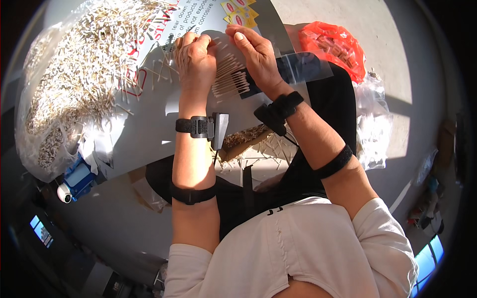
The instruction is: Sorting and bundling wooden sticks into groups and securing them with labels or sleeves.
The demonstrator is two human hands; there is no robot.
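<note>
A fanned row of cotton swabs lies on the grey printed sheet between my hands. My left hand is at the row's left side with its fingers curled and closed; what they hold, if anything, is hidden. Loose swabs lie scattered just left of that hand. On the row's other side, my right hand has its fingers stretched forward and nothing visible in them. A flat clear plastic bag lies to the right of this hand's wrist. Yellow printed cards sit just beyond its fingertips.
A large heap of cotton swabs spills from a clear bag at the left. A red plastic bag of small packs and a clear bag stand at the right. Below the table edge is an open carton with swabs around it.
</note>
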